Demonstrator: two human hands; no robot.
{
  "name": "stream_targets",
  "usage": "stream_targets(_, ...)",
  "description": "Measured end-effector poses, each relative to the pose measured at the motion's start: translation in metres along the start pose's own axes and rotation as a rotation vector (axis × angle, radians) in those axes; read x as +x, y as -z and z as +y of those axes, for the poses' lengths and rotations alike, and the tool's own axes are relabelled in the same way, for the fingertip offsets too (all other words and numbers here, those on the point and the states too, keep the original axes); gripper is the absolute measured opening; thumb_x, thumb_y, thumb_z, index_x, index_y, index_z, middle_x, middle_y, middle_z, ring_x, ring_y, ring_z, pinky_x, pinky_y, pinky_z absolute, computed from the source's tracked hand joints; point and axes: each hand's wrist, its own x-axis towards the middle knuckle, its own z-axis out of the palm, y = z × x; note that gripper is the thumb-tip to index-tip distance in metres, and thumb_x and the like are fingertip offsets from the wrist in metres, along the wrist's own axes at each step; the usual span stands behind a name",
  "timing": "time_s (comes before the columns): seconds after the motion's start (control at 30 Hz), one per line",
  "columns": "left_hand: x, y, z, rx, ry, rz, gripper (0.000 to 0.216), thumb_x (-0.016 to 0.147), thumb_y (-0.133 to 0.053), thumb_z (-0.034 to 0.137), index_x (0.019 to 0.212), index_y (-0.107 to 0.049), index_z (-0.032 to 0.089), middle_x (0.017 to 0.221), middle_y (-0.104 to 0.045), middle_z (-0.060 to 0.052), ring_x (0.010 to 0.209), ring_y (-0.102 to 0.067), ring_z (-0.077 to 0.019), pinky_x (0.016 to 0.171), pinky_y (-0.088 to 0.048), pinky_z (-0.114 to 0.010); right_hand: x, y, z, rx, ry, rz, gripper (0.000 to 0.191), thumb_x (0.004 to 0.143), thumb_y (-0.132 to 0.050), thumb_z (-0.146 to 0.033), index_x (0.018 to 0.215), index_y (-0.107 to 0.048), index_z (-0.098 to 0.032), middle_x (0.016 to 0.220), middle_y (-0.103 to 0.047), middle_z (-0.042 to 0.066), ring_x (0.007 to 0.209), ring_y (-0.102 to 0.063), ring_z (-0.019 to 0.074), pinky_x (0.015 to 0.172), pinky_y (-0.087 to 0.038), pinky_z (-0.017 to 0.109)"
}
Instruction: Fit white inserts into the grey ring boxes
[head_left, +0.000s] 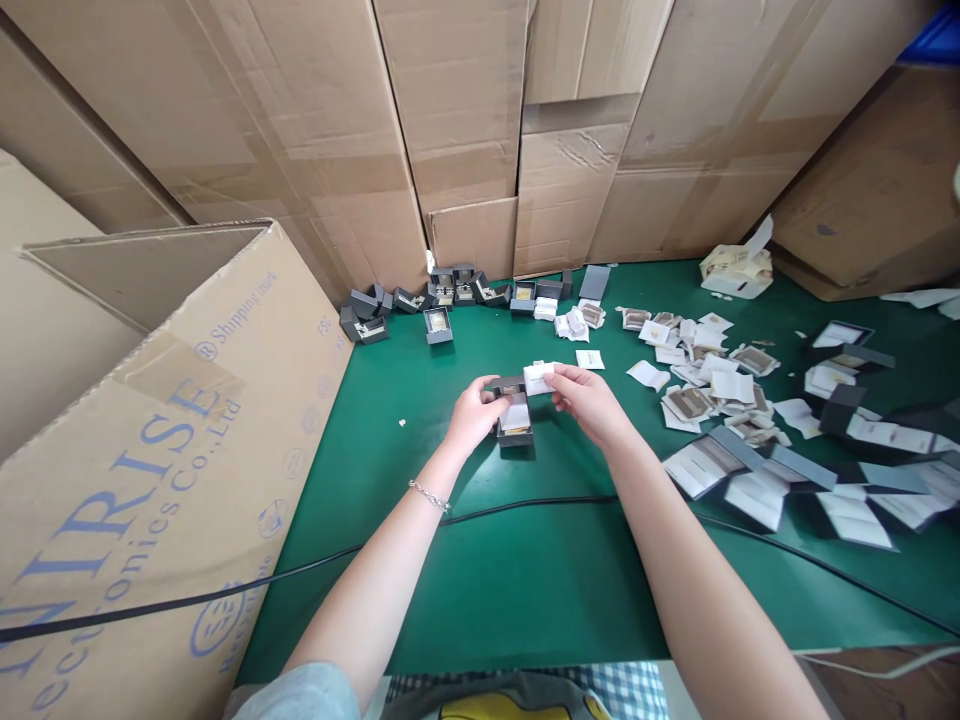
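Observation:
A small dark grey box (516, 420) stands open on the green table (525, 580) in front of me, with a pale insert inside. My left hand (472, 415) is closed on the box's left side and steadies it. My right hand (589, 398) pinches a small white card (538, 377) just above the box's open lid. Both forearms reach in from the bottom edge.
A row of similar open grey boxes (450, 295) lines the back by the cardboard wall. White cards and flat grey sleeves (750, 400) litter the right side. A large printed carton (150, 470) crowds the left. A black cable (525, 505) crosses the table under my arms.

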Motion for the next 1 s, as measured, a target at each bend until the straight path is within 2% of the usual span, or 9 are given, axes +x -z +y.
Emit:
stream_targets(0.23, -0.003, 0.002, 0.007, -0.024, -0.01, -0.016, 0.03, 0.08, -0.054, 0.032, 0.104, -0.061, 0.016, 0.058, -0.055, 0.0, 0.047, -0.051, -0.0101, 0.042, -0.041, -0.019, -0.007, -0.006, -0.002, -0.233, 0.207, -0.063, 0.027, 0.075, -0.059, -0.038, 0.094, -0.061, -0.018, 0.076, -0.06, 0.0, 0.062, -0.051, 0.0112, 0.057, -0.041, 0.023)
stream_targets(0.4, -0.004, 0.002, 0.011, -0.042, 0.03, -0.012, 0.036, 0.082, -0.043, 0.027, 0.114, -0.058, 0.019, 0.055, -0.053, 0.001, 0.048, -0.051, -0.0107, 0.042, -0.041, -0.019, -0.009, -0.009, 0.001, -0.749, 0.435, -0.018, 0.018, 0.082, -0.051, -0.03, 0.091, -0.064, -0.021, 0.086, -0.066, 0.003, 0.073, -0.057, 0.0166, 0.068, -0.044, 0.028)
stream_targets(0.5, -0.003, 0.003, 0.01, -0.069, 0.045, -0.058, 0.043, 0.082, -0.04, 0.025, 0.123, -0.052, 0.02, 0.059, -0.054, 0.001, 0.051, -0.052, -0.0111, 0.042, -0.041, -0.018, -0.011, -0.012, -0.001, -0.868, 0.537, -0.016, 0.022, 0.087, -0.045, -0.028, 0.094, -0.065, -0.02, 0.098, -0.065, 0.006, 0.089, -0.059, 0.0196, 0.075, -0.045, 0.028)
stream_targets(0.63, -0.002, 0.002, 0.004, -0.044, 0.005, -0.042, 0.053, 0.084, -0.043, 0.029, 0.137, -0.039, 0.023, 0.072, -0.058, -0.002, 0.055, -0.051, -0.0103, 0.042, -0.041, -0.018, -0.014, -0.013, -0.005, -0.952, 0.551, 0.033, 0.027, 0.09, -0.04, -0.026, 0.099, -0.065, -0.021, 0.1, -0.064, 0.006, 0.091, -0.059, 0.0196, 0.075, -0.046, 0.028)
stream_targets(0.73, -0.001, 0.001, 0.001, -0.042, -0.031, -0.026, 0.059, 0.085, -0.047, 0.033, 0.141, -0.03, 0.025, 0.091, -0.06, -0.005, 0.056, -0.05, -0.0087, 0.042, -0.041, -0.018, -0.016, -0.013, -0.007, -0.952, 0.566, 0.075, 0.024, 0.089, -0.044, -0.027, 0.097, -0.066, -0.021, 0.099, -0.064, 0.005, 0.085, -0.06, 0.0183, 0.07, -0.046, 0.026)
stream_targets(0.83, 0.0, 0.0, 0.0, -0.049, -0.05, -0.006, 0.059, 0.084, -0.05, 0.035, 0.14, -0.033, 0.025, 0.104, -0.057, -0.008, 0.057, -0.05, -0.0078, 0.042, -0.041, -0.018, -0.016, -0.012, -0.007, -0.93, 0.576, 0.082, 0.02, 0.088, -0.048, -0.026, 0.092, -0.066, -0.021, 0.096, -0.063, 0.005, 0.079, -0.06, 0.0168, 0.066, -0.044, 0.025)
stream_targets(1.0, 0.001, 0.0, -0.001, 0.012, -0.1, 0.015, 0.044, 0.085, -0.049, 0.033, 0.126, -0.048, 0.019, 0.104, -0.056, -0.009, 0.058, -0.052, -0.0086, 0.043, -0.04, -0.019, -0.019, -0.016, -0.01, -1.046, 0.528, 0.047, 0.02, 0.089, -0.045, -0.025, 0.092, -0.064, -0.021, 0.094, -0.06, 0.005, 0.071, -0.057, 0.0152, 0.057, -0.04, 0.024)
